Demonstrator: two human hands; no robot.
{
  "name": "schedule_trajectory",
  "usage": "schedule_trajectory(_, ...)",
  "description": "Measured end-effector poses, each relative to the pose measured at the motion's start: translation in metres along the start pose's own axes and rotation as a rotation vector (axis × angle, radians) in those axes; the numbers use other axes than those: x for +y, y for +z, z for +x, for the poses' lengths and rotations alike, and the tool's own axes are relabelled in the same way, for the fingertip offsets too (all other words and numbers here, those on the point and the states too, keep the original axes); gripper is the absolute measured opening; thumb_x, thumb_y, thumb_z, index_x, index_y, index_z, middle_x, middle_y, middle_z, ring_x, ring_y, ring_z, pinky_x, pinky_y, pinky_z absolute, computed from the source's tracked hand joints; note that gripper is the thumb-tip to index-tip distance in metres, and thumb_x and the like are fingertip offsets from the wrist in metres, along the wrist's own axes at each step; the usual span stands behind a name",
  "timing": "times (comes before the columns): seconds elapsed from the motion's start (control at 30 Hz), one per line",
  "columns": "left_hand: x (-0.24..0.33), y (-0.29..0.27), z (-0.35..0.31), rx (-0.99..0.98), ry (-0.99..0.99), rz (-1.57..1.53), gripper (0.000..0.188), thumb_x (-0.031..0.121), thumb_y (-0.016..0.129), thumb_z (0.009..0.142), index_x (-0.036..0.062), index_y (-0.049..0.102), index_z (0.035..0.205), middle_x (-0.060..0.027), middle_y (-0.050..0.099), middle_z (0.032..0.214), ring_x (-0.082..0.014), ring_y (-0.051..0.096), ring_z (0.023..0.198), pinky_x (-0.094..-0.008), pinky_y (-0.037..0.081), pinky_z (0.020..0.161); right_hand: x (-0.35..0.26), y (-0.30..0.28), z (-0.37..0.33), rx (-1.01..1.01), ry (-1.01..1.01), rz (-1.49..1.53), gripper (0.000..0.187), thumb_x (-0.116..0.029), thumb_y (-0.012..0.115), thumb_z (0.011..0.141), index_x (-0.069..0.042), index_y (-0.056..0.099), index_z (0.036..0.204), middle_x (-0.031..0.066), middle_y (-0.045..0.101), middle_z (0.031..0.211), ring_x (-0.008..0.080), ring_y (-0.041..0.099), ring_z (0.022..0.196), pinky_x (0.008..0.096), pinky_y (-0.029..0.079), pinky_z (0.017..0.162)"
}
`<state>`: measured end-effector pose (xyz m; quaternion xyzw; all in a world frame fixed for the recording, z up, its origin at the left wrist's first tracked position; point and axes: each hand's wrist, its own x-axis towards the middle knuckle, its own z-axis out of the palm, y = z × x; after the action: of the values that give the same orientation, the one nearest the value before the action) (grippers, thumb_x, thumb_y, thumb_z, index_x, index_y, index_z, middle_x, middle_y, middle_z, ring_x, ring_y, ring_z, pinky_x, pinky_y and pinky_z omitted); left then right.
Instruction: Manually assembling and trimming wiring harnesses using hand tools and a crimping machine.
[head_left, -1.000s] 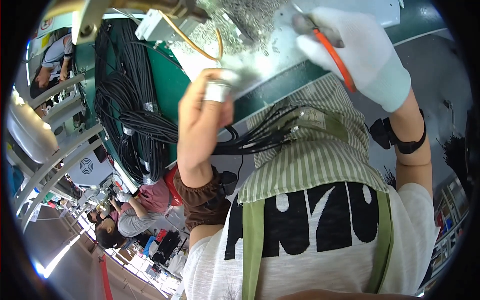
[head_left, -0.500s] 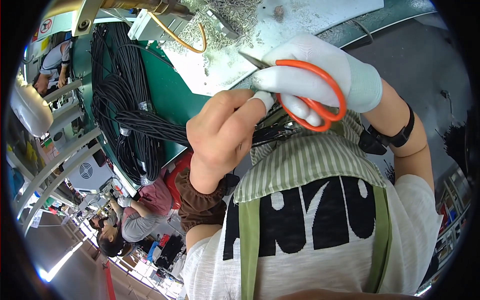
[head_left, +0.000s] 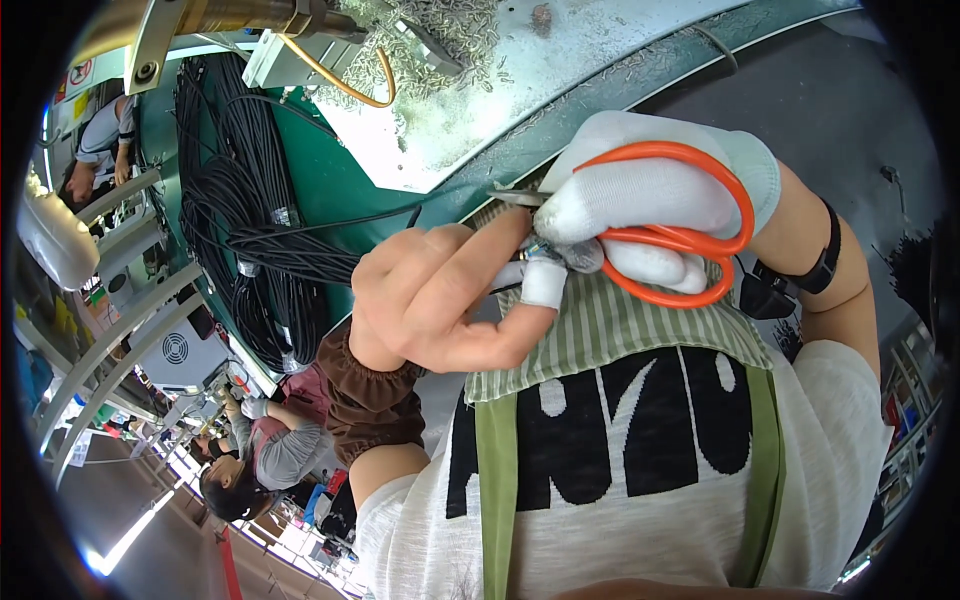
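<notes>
My left hand (head_left: 425, 295), bare except for a white cover on a fingertip, pinches the end of a black cable (head_left: 508, 274). Small coloured wires (head_left: 537, 250) show at that end, partly hidden by fingers. Orange-handled scissors (head_left: 742, 205) hang on the fingers of my right hand (head_left: 635, 195), which wears a white glove. Their short metal blades (head_left: 515, 197) point left, above the cable end. The gloved thumb and fingertip meet my left fingertips at the wires, where a greyish piece (head_left: 583, 257) shows.
Coiled black cables (head_left: 270, 150) lie on the green bench (head_left: 325, 190) at left. Tiny clippings cover a white board (head_left: 520, 80) at the back, beside a machine with a brass-coloured bar (head_left: 230, 20). Co-workers (head_left: 285, 445) sit along the left. A striped green apron (head_left: 640, 345) covers my lap.
Both hands have come nearer to my body, the right one also shifting right with the scissors. My left fingers have spread and turned, and the wire end now shows between the hands.
</notes>
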<state>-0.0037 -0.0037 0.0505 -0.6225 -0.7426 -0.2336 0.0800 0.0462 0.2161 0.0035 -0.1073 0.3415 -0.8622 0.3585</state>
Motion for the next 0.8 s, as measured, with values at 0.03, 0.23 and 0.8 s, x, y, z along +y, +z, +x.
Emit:
schedule_trajectory(0.03, 0.002, -0.002, 0.0, -0.023, -0.035, -0.033, 0.031, 0.009, 0.067, 0.06, 0.0132, 0.063, 0.09, -0.0083, 0.064, 0.086, -0.0148, 0.052, 0.052, -0.0211, 0.04, 0.043, -0.001, 0.002, -0.001, -0.018, -0.02, -0.005, 0.022, -0.013, 0.052, 0.091, 0.005, 0.06, 0.081, 0.007, 0.056, 0.051, 0.0133, 0.053, 0.037, 0.0251, 0.042, 0.034)
schedule_trajectory(0.23, 0.004, -0.003, -0.006, -0.212, -0.286, -0.204, 0.024, 0.006, 0.066, 0.071, 0.0063, 0.061, 0.094, -0.0066, 0.061, 0.078, -0.0139, 0.05, 0.051, -0.0216, 0.038, 0.043, -0.008, 0.02, 0.004, 0.197, 0.098, -0.284, 0.016, -0.014, 0.063, 0.083, 0.002, 0.061, 0.081, 0.0073, 0.058, 0.056, 0.0157, 0.054, 0.04, 0.0277, 0.043, 0.039)
schedule_trajectory(0.8, -0.002, 0.023, -0.004, 0.426, -0.965, -0.863, 0.013, 0.0, 0.059, 0.087, 0.0011, 0.054, 0.098, 0.0036, 0.054, 0.073, 0.0001, 0.042, 0.061, -0.0148, 0.032, 0.055, 0.023, 0.025, 0.02, 0.821, -0.536, -1.752, 0.018, -0.012, 0.073, 0.072, -0.007, 0.064, 0.087, 0.0055, 0.057, 0.063, 0.0214, 0.055, 0.052, 0.0293, 0.044, 0.048)
